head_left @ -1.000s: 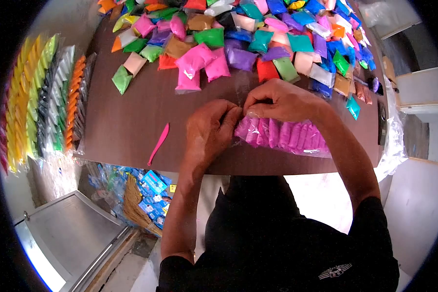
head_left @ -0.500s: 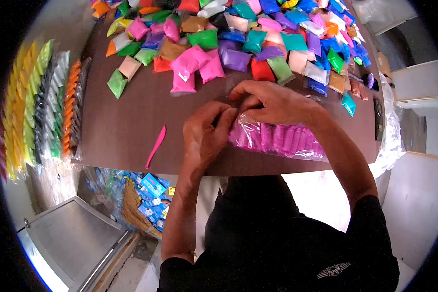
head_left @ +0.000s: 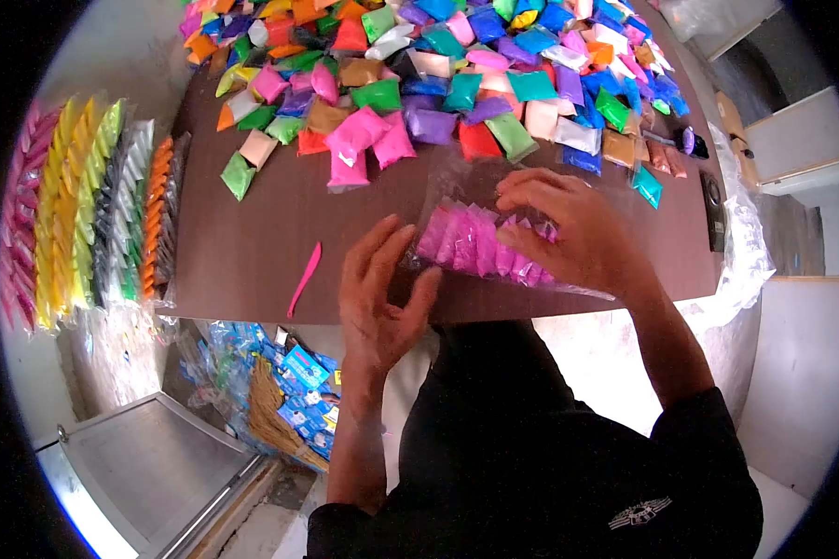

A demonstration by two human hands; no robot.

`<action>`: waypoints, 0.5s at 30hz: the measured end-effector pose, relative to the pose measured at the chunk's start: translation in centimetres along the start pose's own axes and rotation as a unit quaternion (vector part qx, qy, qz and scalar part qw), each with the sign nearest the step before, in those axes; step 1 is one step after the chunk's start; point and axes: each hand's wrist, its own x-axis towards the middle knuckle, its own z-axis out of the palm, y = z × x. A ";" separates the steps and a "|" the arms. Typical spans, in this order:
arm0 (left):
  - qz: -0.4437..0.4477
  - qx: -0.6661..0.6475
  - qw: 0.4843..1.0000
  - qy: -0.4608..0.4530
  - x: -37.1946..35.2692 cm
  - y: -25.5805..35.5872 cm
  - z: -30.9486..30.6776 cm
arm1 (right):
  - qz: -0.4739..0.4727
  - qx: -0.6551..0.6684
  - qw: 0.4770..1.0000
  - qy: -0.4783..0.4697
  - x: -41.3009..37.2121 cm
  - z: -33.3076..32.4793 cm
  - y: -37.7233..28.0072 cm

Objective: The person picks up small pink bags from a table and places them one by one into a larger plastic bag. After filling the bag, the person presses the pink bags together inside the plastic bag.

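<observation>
A clear plastic bag (head_left: 464, 238) holding a row of magenta packets lies near the front edge of the table. Just left of the bag is my left hand (head_left: 378, 296), with its fingers apart and nothing in them. My right hand (head_left: 583, 233) hovers over the bag's right half, fingers spread, hiding some of the packets. To the left of my left hand, a pink plastic knife (head_left: 305, 279) rests on the brown tabletop (head_left: 242, 247).
Many colourful small packets (head_left: 429, 126) are heaped across the back of the table. Long bags of packed sachets (head_left: 79, 210) hang at the left. A black object (head_left: 713, 212) sits by the right edge, and a straw broom (head_left: 275, 410) is below the table.
My hands have come apart from their pinch at the bag's left end. The fingers of both have opened, and the right hand has shifted right and lower over the bag.
</observation>
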 end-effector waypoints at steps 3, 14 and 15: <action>0.110 0.160 0.977 -0.091 1.0 1.6 -0.7 | -0.063 -0.114 0.991 0.042 -3.2 0.0 0.6; 0.176 0.234 0.925 -0.241 5.5 2.5 2.1 | 0.008 -0.184 0.981 0.059 -9.7 1.9 4.8; 0.149 0.233 0.927 -0.255 5.7 2.4 2.1 | 0.005 -0.179 0.982 0.061 -9.7 2.1 5.3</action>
